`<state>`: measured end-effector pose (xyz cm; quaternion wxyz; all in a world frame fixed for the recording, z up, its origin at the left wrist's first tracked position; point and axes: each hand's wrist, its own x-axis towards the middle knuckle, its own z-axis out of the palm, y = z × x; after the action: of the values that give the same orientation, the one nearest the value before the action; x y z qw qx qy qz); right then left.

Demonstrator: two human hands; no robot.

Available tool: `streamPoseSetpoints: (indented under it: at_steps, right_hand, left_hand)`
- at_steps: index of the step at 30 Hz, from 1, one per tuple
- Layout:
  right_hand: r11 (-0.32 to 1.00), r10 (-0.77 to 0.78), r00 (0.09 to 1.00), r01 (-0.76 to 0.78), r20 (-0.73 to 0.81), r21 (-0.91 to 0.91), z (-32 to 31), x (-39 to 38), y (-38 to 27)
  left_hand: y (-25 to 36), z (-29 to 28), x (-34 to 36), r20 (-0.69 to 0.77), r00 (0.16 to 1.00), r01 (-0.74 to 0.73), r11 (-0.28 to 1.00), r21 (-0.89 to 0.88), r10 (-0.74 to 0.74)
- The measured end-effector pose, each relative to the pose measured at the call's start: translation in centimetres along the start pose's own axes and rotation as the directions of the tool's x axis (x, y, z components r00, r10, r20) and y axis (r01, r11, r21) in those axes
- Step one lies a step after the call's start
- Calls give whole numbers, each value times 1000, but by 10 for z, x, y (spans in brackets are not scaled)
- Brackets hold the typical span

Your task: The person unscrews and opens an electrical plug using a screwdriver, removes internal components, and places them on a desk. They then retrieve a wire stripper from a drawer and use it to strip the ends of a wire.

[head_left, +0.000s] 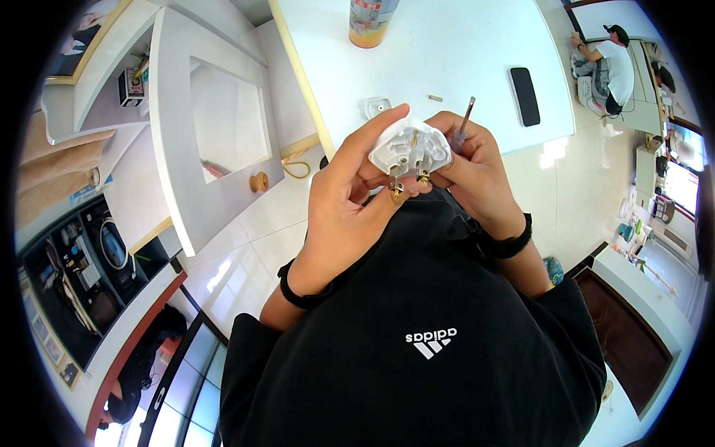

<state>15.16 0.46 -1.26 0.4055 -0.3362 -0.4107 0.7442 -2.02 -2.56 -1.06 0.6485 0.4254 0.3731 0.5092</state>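
A white plug body with its brass pins showing is gripped between both hands, held up just above the near edge of the white desk; the left hand is wrapped around its left side, thumb and fingers closed on it; the right hand is closed on the other side and a small screwdriver is pinched in it too, shaft pointing up; a white plug cover, a small brass part, a black phone and a can are left lying on the desk behind
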Motion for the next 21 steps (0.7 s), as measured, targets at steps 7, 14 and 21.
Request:
streamPoseSetpoints:
  at_steps: [7,14,21]
  right_hand:
    - [998,63,998,-64,-28,-25,-6,1,5]
    - [995,78,997,-76,-23,70,-4,4,11]
    - [988,125,992,-122,-30,92,-4,3,13]
  left_hand:
    - [-1,-3,-1,35,999,-12,1000,1,12]
    - [3,-3,0,14,1000,26,995,-94,-24]
    - [6,-5,1,6,1000,14,985,-170,-13]
